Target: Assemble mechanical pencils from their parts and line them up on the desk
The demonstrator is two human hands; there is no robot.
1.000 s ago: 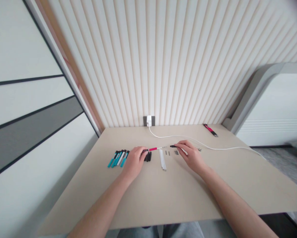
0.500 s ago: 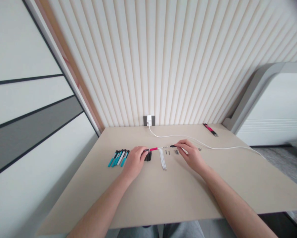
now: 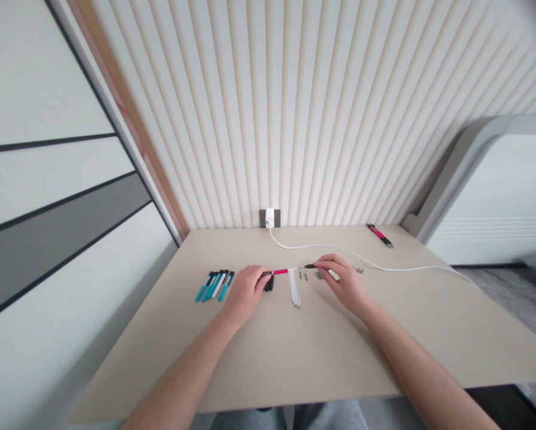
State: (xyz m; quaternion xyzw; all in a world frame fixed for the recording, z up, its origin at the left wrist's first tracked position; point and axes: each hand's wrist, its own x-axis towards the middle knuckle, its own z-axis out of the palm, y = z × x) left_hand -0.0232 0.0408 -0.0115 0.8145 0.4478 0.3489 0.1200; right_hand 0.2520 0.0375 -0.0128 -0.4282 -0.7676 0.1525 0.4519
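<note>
- Centrally, a red pen barrel (image 3: 280, 272) points sideways over the table (image 3: 268, 352), pinched by the fingers of the left hand (image 3: 243, 292).
- Opposite, the right hand (image 3: 346, 286), palm inward, grips a black pen piece (image 3: 310, 266).
- Both forearms (image 3: 187, 364) slant inward.

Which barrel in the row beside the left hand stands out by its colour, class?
The white barrel, second in the row counting from the left hand; the others there are teal.

Brt, soft shdws, TR corner dk.
</note>
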